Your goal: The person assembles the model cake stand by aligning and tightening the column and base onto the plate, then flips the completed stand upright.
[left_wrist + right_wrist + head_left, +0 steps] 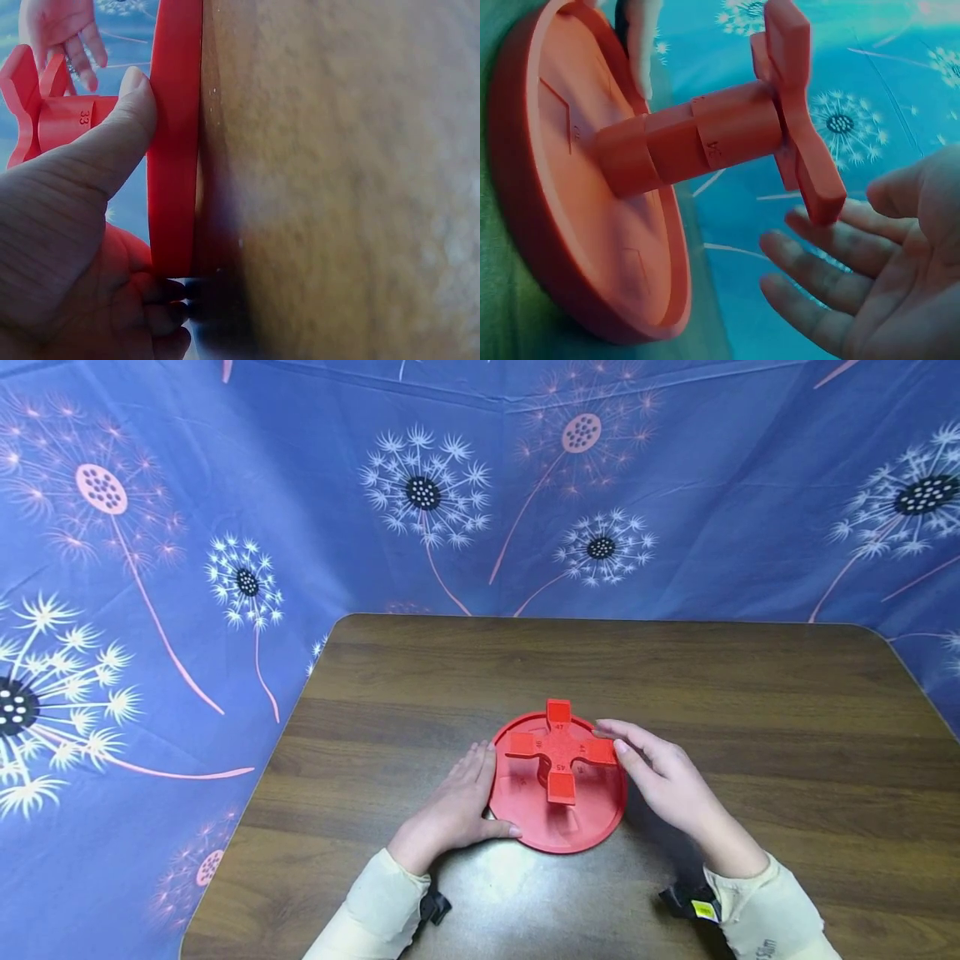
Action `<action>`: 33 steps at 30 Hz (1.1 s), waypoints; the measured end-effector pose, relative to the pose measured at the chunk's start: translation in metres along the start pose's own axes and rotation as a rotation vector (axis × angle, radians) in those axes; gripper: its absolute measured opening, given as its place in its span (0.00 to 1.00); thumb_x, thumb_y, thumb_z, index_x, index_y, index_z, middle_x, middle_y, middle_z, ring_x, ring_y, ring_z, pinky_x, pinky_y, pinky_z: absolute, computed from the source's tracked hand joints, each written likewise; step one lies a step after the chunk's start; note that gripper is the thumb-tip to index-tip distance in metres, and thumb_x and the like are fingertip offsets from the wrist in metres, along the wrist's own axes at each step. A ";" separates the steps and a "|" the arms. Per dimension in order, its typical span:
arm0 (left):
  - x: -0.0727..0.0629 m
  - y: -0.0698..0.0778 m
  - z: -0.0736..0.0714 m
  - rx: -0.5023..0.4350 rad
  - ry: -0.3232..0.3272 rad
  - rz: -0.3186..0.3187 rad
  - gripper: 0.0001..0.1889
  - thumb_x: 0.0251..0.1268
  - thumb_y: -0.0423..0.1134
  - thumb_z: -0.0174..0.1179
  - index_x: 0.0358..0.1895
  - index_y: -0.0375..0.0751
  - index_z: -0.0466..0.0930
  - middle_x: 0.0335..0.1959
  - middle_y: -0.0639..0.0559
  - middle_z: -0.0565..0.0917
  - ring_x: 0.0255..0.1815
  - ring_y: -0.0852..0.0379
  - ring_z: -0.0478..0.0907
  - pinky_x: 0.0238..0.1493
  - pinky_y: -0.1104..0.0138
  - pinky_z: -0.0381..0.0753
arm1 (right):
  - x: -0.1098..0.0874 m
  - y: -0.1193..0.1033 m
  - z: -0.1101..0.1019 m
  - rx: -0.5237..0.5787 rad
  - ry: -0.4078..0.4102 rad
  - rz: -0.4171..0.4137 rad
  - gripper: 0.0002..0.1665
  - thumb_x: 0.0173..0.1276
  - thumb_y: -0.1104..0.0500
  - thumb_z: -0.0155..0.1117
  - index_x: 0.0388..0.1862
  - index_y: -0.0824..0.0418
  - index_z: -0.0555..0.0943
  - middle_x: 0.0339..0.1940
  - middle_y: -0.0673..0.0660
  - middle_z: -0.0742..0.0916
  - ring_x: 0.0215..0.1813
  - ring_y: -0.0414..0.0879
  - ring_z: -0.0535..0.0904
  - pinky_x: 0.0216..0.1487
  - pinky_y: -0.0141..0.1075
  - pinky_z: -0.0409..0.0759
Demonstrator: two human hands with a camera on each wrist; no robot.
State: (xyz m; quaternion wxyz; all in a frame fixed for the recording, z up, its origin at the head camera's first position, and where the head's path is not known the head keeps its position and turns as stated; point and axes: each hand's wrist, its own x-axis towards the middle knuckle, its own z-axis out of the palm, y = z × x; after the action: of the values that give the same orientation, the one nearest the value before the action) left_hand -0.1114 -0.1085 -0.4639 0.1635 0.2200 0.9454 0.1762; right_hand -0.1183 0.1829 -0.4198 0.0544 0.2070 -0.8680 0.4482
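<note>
A round red dish (536, 822) with a raised rim lies on the table. From its middle rises a stepped red column (682, 139), topped by a red cross-shaped piece (561, 748) with number marks near its arms. My left hand (459, 797) rests against the dish's left side, fingers extended along the rim and thumb at the near edge. In the left wrist view, that thumb (124, 124) lies across the rim. My right hand (671, 781) is beside the cross's right arm, thumb and fingers spread around its end; the right wrist view shows the fingers loosely bent, holding nothing.
The brown wooden table (750, 693) extends to both sides of the dish and behind it. A blue dandelion-print cloth (315, 485) hangs beyond its far and left edges. Dark straps with small devices (690, 902) sit at both wrists.
</note>
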 end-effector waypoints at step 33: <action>-0.002 0.002 0.000 -0.003 0.010 0.005 0.61 0.52 0.67 0.66 0.77 0.30 0.43 0.78 0.36 0.46 0.78 0.42 0.41 0.75 0.54 0.49 | -0.032 -0.023 0.058 0.063 0.229 -0.054 0.25 0.43 0.65 0.83 0.42 0.59 0.84 0.33 0.46 0.88 0.32 0.42 0.85 0.33 0.33 0.84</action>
State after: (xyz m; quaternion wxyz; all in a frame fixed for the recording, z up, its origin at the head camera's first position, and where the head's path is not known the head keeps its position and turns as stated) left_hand -0.1093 -0.1075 -0.4626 0.1588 0.2213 0.9454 0.1791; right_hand -0.0748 0.1346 -0.4461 0.1585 0.1795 -0.8356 0.4944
